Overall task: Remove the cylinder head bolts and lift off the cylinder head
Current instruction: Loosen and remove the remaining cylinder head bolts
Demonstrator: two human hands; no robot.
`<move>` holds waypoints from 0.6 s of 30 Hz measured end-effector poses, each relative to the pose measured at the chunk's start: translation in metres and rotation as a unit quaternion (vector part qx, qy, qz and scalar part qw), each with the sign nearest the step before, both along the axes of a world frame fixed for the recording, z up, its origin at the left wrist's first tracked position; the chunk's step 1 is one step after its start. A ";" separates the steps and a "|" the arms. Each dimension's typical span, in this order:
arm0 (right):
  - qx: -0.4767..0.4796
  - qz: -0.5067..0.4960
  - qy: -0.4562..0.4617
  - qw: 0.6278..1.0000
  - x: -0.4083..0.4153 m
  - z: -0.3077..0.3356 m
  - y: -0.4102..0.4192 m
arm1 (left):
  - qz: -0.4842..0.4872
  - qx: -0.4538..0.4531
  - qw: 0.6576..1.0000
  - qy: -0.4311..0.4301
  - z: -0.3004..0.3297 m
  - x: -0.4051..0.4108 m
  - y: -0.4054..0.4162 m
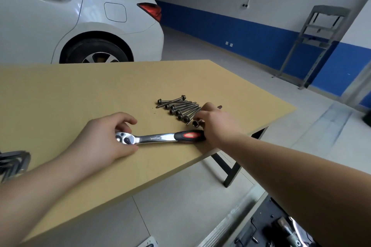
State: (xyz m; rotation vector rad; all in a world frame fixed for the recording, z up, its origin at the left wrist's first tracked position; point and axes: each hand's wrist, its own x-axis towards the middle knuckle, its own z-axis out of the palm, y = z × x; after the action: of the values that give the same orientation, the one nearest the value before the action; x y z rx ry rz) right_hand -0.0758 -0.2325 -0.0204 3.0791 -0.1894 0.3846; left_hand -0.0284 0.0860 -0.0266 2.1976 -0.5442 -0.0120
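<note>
Head camera, workshop: a person's left hand (pixel 104 136) curls over the head end of a chrome ratchet wrench (pixel 158 138) lying flat on a tan bench board (pixel 60 96), thumb and fingers pinching the ratchet head against the surface. The wrench's long axis runs away from that grip toward the right hand (pixel 214 122), whose heel lies over or against the red-and-black handle end; its fingers are curled down at a bolt (pixel 195 123) at the near end of the row, though whether they pinch it or merely touch it cannot be told.

The removed cylinder head bolts (pixel 178 107) lie bunched just beyond the wrench shaft, closer to the right hand than the left, their heads mostly toward the left grip and their shanks angling away up-right. One bolt lies crosswise on top of the far side of the pile.

The board's near edge passes close under the handle end and the right wrist, so room to slide that way is short; open board stretches beyond and to the outside of the left hand. The cylinder head itself is not clearly in view; dark engine parts (pixel 281 226) show below the right forearm, suggesting the lift-off is not yet done.
</note>
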 end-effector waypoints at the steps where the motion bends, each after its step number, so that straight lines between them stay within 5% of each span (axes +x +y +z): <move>1: -0.011 0.003 0.010 1.000 0.004 0.004 -0.003 | -0.006 0.002 1.000 -0.018 -0.002 -0.003 -0.004; 11: -0.012 0.047 0.141 0.989 0.036 0.045 0.023 | -0.122 0.073 0.966 -0.215 -0.007 -0.005 -0.046; 18: 0.086 0.114 0.175 0.974 0.035 0.042 0.036 | -0.087 0.065 0.966 -0.234 -0.015 -0.002 -0.054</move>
State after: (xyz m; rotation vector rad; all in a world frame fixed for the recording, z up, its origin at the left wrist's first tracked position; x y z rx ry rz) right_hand -0.0406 -0.1962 0.0220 3.2777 0.1520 -0.1837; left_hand -0.0305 0.0323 -0.0421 2.2762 -1.0234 0.3967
